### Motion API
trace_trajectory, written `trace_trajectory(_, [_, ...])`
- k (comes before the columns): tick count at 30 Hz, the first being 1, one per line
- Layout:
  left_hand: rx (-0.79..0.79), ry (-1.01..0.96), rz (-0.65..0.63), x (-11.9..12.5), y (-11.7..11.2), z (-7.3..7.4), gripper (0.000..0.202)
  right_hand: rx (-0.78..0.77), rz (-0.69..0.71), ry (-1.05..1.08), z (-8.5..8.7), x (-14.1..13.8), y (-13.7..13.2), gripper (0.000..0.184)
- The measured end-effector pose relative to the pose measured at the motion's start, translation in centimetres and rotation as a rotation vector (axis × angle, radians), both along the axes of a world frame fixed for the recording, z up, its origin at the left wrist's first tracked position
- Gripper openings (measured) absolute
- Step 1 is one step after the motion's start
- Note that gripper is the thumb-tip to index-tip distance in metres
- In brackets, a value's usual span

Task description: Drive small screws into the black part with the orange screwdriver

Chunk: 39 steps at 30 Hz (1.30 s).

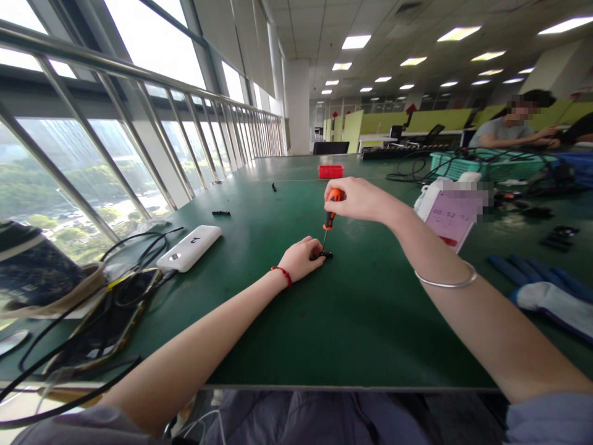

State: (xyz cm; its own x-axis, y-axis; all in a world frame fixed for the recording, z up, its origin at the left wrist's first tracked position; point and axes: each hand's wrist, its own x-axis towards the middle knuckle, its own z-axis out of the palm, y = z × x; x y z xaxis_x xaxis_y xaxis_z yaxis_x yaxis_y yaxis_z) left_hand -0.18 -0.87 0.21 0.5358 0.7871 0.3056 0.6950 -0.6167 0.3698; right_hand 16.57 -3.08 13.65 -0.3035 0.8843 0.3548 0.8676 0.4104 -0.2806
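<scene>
My right hand [354, 199] is closed round the orange and black handle of a screwdriver [330, 217], which stands nearly upright with its shaft pointing down. The screwdriver's tip meets a small black part [328, 254] on the green table [296, 327]. My left hand [303, 256] pinches that black part against the tabletop, and its fingers hide much of it. Exactly where the tip sits is too small to make out.
A red basket [330, 172] stands beyond my hands. Small black pieces [221, 213] lie left of centre. A white power bank [189, 248] and cables are at left. To the right are a phone showing a timer [448, 216], gloves [551, 290] and a teal basket [486, 165]; another person sits beyond.
</scene>
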Motion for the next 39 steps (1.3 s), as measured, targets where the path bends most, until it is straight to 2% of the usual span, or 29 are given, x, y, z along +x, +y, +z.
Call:
trace_trajectory(4, [-0.003, -0.007, -0.003, 0.0, 0.0, -0.1, 0.010, 0.020, -0.019, -0.010, 0.1, -0.1, -0.4, 0.041])
trace_trajectory(8, [-0.010, -0.016, 0.002, 0.1, 0.0, 0.0, 0.010, 0.019, 0.005, -0.019, 0.2, -0.2, -0.5, 0.022])
trace_trajectory(10, [-0.014, -0.018, 0.003, 0.1, -0.1, 0.0, 0.010, 0.001, 0.008, -0.029, 0.2, -0.3, -0.5, 0.022])
trace_trajectory(14, [-0.017, -0.026, 0.000, 0.0, -0.1, 0.1, 0.010, -0.015, -0.001, -0.063, -0.1, -0.5, -0.5, 0.035])
trace_trajectory(18, [-0.025, -0.024, -0.001, 0.0, -0.1, 0.1, 0.011, 0.027, 0.012, -0.048, -0.2, -0.5, -0.4, 0.021])
trace_trajectory(24, [-0.012, -0.010, 0.003, 0.0, -0.1, 0.1, 0.011, 0.010, 0.005, -0.026, -0.5, -0.7, -0.1, 0.034])
trace_trajectory(27, [-0.015, -0.006, 0.003, 0.0, -0.1, 0.1, 0.011, 0.081, -0.026, -0.036, -0.7, -0.9, -0.1, 0.022])
trace_trajectory(34, [-0.013, -0.012, 0.001, 0.1, -0.2, 0.2, 0.010, 0.068, -0.036, -0.022, -0.8, -1.2, -0.2, 0.033])
trace_trajectory(37, [-0.019, -0.018, -0.001, 0.1, -0.2, 0.2, 0.010, 0.110, -0.027, -0.010, -0.9, -1.3, -0.2, 0.019])
trace_trajectory(39, [-0.019, -0.017, -0.001, 0.1, -0.2, 0.1, 0.010, 0.113, -0.013, -0.003, -0.9, -1.3, -0.2, 0.022])
